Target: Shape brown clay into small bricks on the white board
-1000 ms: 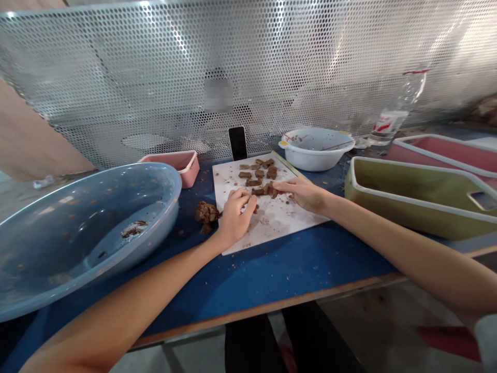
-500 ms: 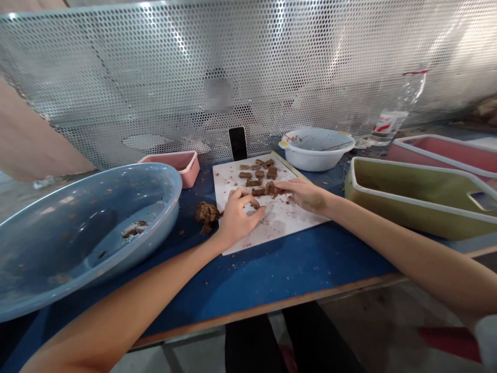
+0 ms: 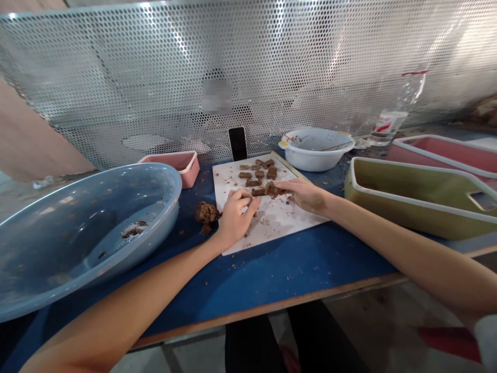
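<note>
On a white board lie several small brown clay-like blocks, set out in rough rows with crumbs around them. My right hand comes in from the right, its fingers closed on a brown clay-like lump by the nearest block. Over the left part of the board, my left hand is curled, thumb and fingertips drawn together. Whatever is between those fingertips, if anything, cannot be made out. Left of this hand, a larger brown clay-like mass sits at the board's edge.
A large blue basin stands at the left, with a small pink tub behind. A phone leans against the perforated metal panel. At the right are a white basin, a plastic bottle, a green bin and a pink bin.
My left hand has shifted slightly left, and its thumb has come closer to its fingers. My right hand stays nearly in place with the brown lump.
</note>
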Demonstrator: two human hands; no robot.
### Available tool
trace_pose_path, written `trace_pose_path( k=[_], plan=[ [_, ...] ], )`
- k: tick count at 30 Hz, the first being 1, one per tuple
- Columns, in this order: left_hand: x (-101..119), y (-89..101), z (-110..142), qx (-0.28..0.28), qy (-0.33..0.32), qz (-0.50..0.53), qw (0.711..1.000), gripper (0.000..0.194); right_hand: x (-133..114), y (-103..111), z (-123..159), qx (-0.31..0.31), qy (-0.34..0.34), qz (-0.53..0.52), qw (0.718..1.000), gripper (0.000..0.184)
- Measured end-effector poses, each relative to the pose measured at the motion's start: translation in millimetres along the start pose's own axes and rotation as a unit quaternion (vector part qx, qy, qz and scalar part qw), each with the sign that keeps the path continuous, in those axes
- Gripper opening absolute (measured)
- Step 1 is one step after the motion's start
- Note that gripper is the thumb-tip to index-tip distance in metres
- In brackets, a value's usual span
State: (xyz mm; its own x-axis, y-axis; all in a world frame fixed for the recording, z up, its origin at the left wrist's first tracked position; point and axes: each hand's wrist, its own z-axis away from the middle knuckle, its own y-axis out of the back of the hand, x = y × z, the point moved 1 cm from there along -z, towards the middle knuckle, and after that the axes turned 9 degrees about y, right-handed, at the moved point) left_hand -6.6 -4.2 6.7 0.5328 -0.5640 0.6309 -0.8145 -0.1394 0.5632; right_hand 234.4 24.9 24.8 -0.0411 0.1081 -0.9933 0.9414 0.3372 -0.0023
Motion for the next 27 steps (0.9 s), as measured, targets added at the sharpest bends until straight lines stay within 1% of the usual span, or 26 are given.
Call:
trace_pose_path(
  k=[3, 8, 10, 12, 15, 17, 19, 23, 27],
  plan=[
    [-0.5, -0.5, -0.5, 0.005, -0.011, -0.014, 1.000, 0.050, 0.2, -0.2, -0.4, 0.001, 0.003, 0.001, 1.000, 0.031],
    [1.2, 0.9, -0.5, 0.039, -0.020, -0.022, 0.999, 0.028, 2.1, 0.1, -0.1, 0.007, -0.013, 0.008, 1.000, 0.032],
    [3.7, 1.8, 1.1, 0.057, -0.029, -0.023, 0.998, 0.031, 2.1, -1.2, 1.5, 0.005, -0.016, 0.021, 1.000, 0.035],
    [6.5, 2.1, 3.1, 0.073, -0.050, -0.028, 0.996, 0.040, 0.8, -4.1, 4.1, -0.004, -0.016, 0.037, 0.999, 0.038],
    [9.5, 1.7, 5.4, 0.093, -0.089, -0.033, 0.991, 0.049, -3.7, -10.2, 8.8, -0.031, 0.011, 0.065, 0.997, 0.040],
    [10.1, 1.2, 6.1, 0.098, -0.101, -0.034, 0.989, 0.049, -7.4, -14.1, 11.5, -0.043, 0.034, 0.080, 0.995, 0.040],
    [10.0, 1.0, 6.1, 0.100, -0.099, -0.038, 0.989, 0.049, -10.5, -17.3, 13.5, -0.044, 0.042, 0.086, 0.994, 0.041],
    [10.7, 1.2, 6.2, 0.107, -0.108, -0.047, 0.987, 0.050, -13.8, -22.0, 16.2, -0.039, 0.030, 0.113, 0.992, 0.046],
    [11.9, 1.5, 6.8, 0.104, -0.109, -0.052, 0.987, 0.049, -15.3, -25.0, 18.2, -0.058, 0.024, 0.127, 0.990, 0.047]
  ],
)
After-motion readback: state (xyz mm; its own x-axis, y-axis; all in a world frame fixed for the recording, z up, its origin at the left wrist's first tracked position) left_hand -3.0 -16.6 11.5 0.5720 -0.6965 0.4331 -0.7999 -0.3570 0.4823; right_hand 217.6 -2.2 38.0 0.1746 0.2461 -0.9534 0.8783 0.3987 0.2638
